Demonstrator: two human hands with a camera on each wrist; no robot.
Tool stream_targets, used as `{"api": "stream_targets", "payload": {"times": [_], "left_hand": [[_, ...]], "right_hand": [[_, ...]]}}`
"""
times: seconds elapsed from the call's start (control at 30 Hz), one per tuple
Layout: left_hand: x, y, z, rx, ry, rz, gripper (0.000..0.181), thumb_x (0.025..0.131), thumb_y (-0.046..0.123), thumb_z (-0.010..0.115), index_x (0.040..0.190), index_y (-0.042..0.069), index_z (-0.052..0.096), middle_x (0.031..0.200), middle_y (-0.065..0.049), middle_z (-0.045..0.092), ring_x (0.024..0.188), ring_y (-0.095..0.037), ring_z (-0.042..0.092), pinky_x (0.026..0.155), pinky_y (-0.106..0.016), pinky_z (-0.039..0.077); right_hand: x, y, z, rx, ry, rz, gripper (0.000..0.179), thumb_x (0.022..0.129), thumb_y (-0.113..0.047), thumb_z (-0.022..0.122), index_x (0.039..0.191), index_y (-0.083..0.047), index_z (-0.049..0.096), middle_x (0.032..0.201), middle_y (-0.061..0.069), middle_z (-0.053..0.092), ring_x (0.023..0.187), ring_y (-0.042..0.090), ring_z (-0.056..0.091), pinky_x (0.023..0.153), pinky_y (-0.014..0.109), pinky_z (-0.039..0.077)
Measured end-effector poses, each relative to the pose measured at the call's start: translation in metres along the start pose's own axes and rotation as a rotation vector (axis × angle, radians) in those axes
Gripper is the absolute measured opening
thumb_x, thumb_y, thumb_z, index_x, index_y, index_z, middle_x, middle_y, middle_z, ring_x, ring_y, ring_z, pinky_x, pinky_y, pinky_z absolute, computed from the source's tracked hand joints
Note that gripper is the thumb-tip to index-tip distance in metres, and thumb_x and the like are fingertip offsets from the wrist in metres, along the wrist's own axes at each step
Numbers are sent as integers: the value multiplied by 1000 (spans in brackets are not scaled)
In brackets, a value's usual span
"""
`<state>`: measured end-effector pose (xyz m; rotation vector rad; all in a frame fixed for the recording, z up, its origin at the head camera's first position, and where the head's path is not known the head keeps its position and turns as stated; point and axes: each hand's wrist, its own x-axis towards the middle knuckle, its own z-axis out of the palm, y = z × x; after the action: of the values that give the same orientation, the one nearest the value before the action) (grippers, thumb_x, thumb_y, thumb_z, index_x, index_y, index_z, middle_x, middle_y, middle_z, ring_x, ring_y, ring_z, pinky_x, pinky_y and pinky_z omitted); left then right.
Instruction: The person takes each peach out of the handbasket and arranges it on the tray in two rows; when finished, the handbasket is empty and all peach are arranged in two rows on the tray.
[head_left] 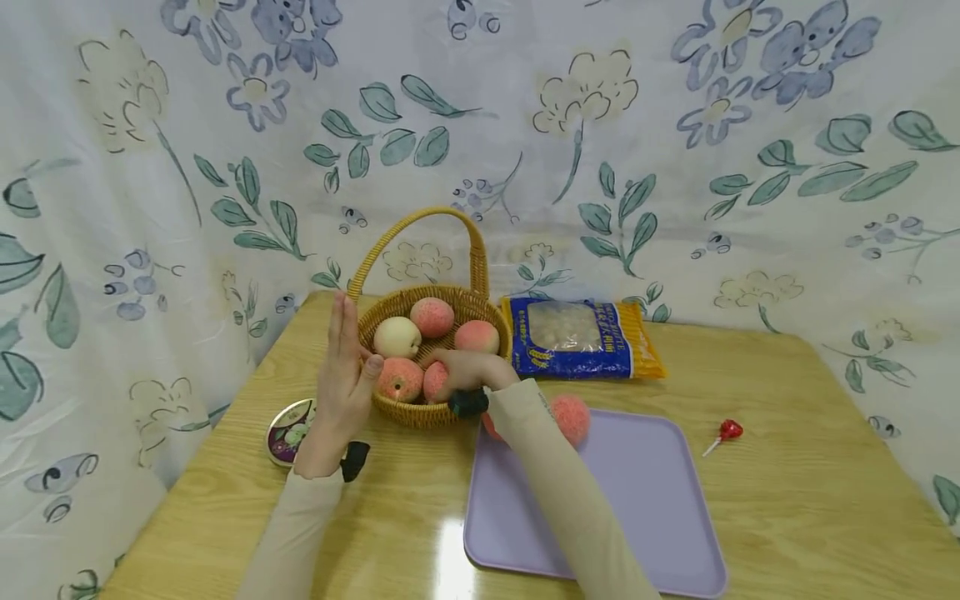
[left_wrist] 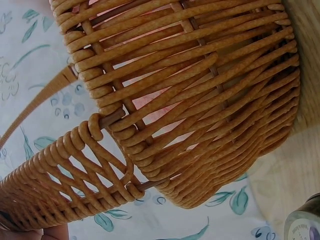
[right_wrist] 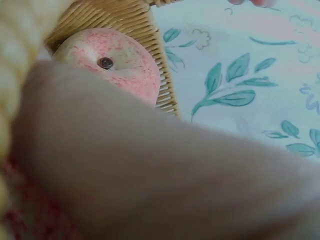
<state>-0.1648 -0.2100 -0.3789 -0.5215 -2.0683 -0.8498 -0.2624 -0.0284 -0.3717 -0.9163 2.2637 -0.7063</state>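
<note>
A wicker basket (head_left: 420, 417) with a tall arched handle (head_left: 408, 218) holds several pink speckled peaches, among them one at the back (head_left: 432, 317), and a cream-coloured fruit (head_left: 397, 337). My right hand (head_left: 472, 371) reaches over the basket's front right, its curled fingers gripping a pink peach (head_left: 435, 381) inside; the fingertips are hidden. My left hand (head_left: 343, 392) stands upright at the basket's left side, fingers straight, against the foot of the handle. In the left wrist view its fingers (left_wrist: 55, 233) show at the handle's edge. Another pink peach (right_wrist: 107, 62) fills part of the right wrist view.
A lilac tray (head_left: 637, 500) lies under my right forearm, with pink peaches (head_left: 572, 419) at its far left corner. Behind it is a blue-and-yellow food packet (head_left: 577, 337). A red lollipop (head_left: 729, 430) lies to the right, and an oval tin (head_left: 288, 433) beside my left wrist.
</note>
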Motion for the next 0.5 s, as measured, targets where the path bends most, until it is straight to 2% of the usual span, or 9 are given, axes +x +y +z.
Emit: {"api": "stream_targets", "payload": {"times": [0.03, 0.13, 0.27, 0.4, 0.5], "left_hand": [[0, 0, 0, -4, -1, -1, 65, 103, 52, 27, 158, 28, 4, 165, 0, 4, 66, -17, 44, 63, -23, 39], [0, 1, 1, 1, 1, -11, 65, 103, 53, 26, 158, 27, 4, 165, 0, 5, 65, -16, 44, 61, -22, 38], [0, 0, 1, -3, 8, -3, 65, 103, 52, 27, 158, 26, 5, 165, -4, 6, 64, -16, 44, 61, -23, 38], [1, -1, 2, -12, 2, 6, 65, 103, 52, 26, 158, 26, 4, 165, -3, 4, 64, -15, 43, 62, -22, 39], [0, 0, 1, -9, -5, -2, 65, 103, 52, 26, 158, 27, 3, 166, -2, 3, 65, -15, 42, 63, -22, 38]], "right_hand": [[-1, 2, 0, 2, -3, 14, 55, 82, -16, 74, 133, -13, 53, 131, 5, 56, 104, 12, 49, 89, 23, 43], [-1, 5, 1, 0, 8, 17, 58, 80, -15, 75, 134, -13, 53, 135, 9, 56, 109, 17, 51, 93, 28, 44], [-3, 9, -1, 79, 63, 20, 56, 78, -17, 79, 129, -12, 57, 128, 8, 59, 102, 16, 53, 85, 27, 47], [-14, 14, -10, 192, 124, -33, 54, 81, -18, 77, 131, -11, 57, 128, 6, 58, 104, 16, 55, 82, 27, 48], [-29, 14, -20, 251, 186, -83, 53, 84, -17, 73, 134, -12, 55, 133, 7, 56, 110, 20, 57, 89, 31, 49]]}}
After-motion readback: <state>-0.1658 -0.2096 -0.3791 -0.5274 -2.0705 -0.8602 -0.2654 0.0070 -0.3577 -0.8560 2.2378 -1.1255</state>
